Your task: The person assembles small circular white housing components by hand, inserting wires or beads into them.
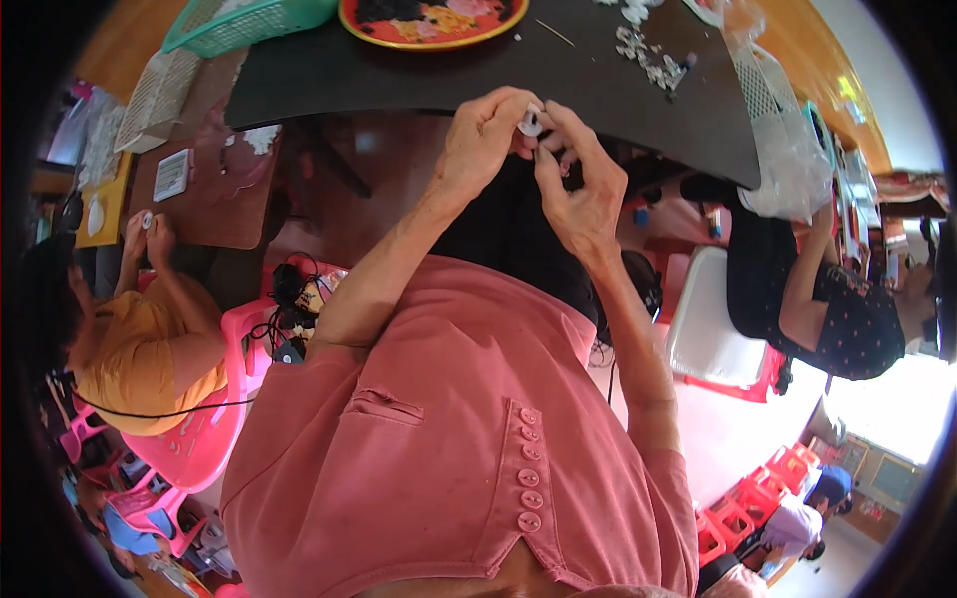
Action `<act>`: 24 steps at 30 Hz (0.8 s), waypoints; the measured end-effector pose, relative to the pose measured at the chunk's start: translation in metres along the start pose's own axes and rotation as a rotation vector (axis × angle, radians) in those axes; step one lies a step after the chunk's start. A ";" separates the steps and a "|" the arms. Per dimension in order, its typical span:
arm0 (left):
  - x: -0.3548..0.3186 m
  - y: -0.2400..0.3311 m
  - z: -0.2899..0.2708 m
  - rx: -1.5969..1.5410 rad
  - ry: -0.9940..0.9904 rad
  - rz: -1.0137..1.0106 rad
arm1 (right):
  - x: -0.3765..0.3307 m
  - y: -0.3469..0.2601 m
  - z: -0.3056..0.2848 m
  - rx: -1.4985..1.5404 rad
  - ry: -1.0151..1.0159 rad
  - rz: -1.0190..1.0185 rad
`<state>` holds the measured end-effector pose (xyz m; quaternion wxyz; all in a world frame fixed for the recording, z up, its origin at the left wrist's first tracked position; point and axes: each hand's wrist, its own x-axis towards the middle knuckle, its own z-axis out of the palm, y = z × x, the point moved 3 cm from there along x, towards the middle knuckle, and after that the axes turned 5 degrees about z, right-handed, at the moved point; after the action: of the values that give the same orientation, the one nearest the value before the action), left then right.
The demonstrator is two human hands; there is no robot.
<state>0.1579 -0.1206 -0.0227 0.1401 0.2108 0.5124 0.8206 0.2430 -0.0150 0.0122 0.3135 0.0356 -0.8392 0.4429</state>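
Note:
Just off the near edge of the black table point(598, 95), both hands meet around a small white round part point(529, 124) with a dark hole in its middle. My left hand point(485, 135) pinches it, thumb and fingers closed. From the other side, my right hand point(586, 184) reaches it with curled fingers, its index fingertip against the part. Part of the right fingers' grip is hidden, and finer detail is too small to make out.
A red patterned tray point(434, 38) and a green basket point(249, 28) stand at the far side. Small white pieces point(653, 65) and a thin stick point(555, 33) lie on the table. A plastic bag point(788, 169) hangs at its right corner. Other people sit left and right.

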 end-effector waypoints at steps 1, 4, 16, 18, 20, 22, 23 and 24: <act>0.001 -0.001 -0.003 -0.066 0.002 -0.038 | -0.001 0.001 0.003 0.056 -0.027 0.037; 0.000 0.000 -0.014 -0.185 -0.008 -0.094 | -0.012 0.013 0.014 0.188 0.097 0.084; 0.089 0.166 -0.100 0.880 0.302 0.525 | -0.119 0.133 0.079 0.192 -0.255 0.565; 0.119 0.175 -0.155 1.003 0.373 0.640 | -0.112 0.119 0.081 0.221 -0.270 0.534; 0.149 0.177 -0.199 1.285 0.343 0.768 | -0.111 0.126 0.081 0.202 -0.272 0.516; 0.159 0.181 -0.212 1.554 0.367 0.905 | -0.108 0.126 0.083 0.224 -0.296 0.457; 0.159 0.182 -0.211 1.609 0.369 0.902 | -0.106 0.126 0.081 0.222 -0.274 0.484; 0.157 0.182 -0.202 1.663 0.373 0.904 | -0.103 0.125 0.081 0.196 -0.311 0.493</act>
<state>-0.0805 -0.2883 0.0950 -0.4669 0.2860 0.8145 0.1921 0.2437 -0.0235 -0.1688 0.0594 -0.0715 -0.8138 0.5737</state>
